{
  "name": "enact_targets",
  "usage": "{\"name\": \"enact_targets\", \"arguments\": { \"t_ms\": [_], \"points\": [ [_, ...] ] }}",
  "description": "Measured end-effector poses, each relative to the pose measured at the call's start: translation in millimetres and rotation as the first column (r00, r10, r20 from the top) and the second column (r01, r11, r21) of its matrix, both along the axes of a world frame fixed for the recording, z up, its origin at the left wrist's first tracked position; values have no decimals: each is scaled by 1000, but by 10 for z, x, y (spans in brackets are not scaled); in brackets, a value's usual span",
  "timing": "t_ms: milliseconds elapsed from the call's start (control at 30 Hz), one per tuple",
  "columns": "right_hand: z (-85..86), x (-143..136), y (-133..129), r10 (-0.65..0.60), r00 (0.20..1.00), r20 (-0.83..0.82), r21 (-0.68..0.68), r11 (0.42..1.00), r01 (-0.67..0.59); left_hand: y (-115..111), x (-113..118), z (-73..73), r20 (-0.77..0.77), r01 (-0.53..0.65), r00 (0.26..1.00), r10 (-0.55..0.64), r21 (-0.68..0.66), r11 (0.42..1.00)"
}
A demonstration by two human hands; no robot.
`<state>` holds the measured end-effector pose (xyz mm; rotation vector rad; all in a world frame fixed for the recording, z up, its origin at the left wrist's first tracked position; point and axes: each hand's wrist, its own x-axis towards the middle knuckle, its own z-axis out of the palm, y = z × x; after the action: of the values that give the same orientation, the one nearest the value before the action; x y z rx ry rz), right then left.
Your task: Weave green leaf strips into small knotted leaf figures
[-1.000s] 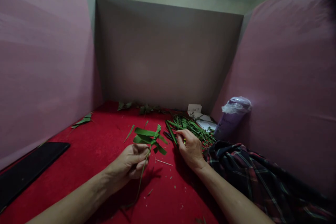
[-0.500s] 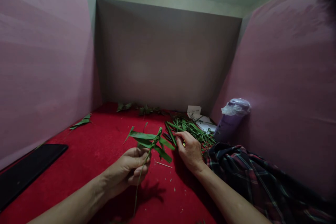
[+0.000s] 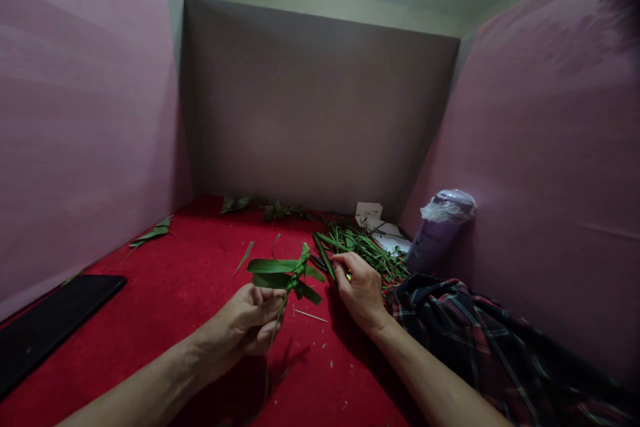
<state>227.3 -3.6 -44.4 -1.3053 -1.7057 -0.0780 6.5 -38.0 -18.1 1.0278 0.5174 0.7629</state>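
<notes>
My left hand (image 3: pixel 257 320) is closed, thumb against fingers, around the thin tail of a woven-leaf dragonfly (image 3: pixel 296 273). The figure has flat green wings on both sides and a knotted body, and its long stem trails down below the hand. My right hand (image 3: pixel 361 290) rests on the red cloth with thumb and fingers pinched together at the left edge of the leaf pile. A dark, slim tool (image 3: pixel 320 261) lies at its fingertips, and a bit of yellow shows under the hand. Whatever those fingers grip is mostly hidden.
Beyond my right hand lies a heap of green leaf strips (image 3: pixel 365 247) with white papers (image 3: pixel 390 237) behind. A purple plastic-wrapped cylinder (image 3: pixel 440 227) leans at the right wall, near plaid fabric (image 3: pixel 465 320). A thin stick (image 3: pixel 311 315) and a black flat object (image 3: pixel 60 327) lie on the red cloth (image 3: pixel 200 260).
The leaf dragonfly has turned slightly in my left hand, so its wings sit at a different angle and its stem has swung. My right hand has hardly moved.
</notes>
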Motion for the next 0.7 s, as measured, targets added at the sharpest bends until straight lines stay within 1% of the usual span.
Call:
{"name": "enact_targets", "arguments": {
  "t_ms": [133, 267, 300, 367, 433, 533, 700],
  "points": [
    [25, -10, -19, 38, 997, -64, -4, 999, -38, 25, 2, -28, -26, -4, 1000, 5, 36, 999],
    [128, -95, -108, 117, 980, -160, -23, 992, -122, 45, 9, -57, -104, -37, 993, 50, 125, 992],
    [160, -127, -139, 153, 966, -207, -37, 986, -164, 47, 10, -63, -127, -42, 990, 62, 152, 988],
    [219, -195, -204, 250, 879, -405, -76, 949, -305, 49, 10, -74, -161, -41, 984, 74, 197, 979],
    [264, -254, -265, 303, 806, -509, -96, 910, -403, 47, 9, -82, -182, -30, 981, 73, 228, 973],
    [302, -309, -333, 339, 764, -548, -102, 880, -464, 43, 10, -89, -193, -15, 979, 67, 257, 966],
    [318, -325, -368, 362, 731, -578, -88, 863, -497, 39, 26, -99, -182, -5, 982, 56, 272, 962]
  ]
}}
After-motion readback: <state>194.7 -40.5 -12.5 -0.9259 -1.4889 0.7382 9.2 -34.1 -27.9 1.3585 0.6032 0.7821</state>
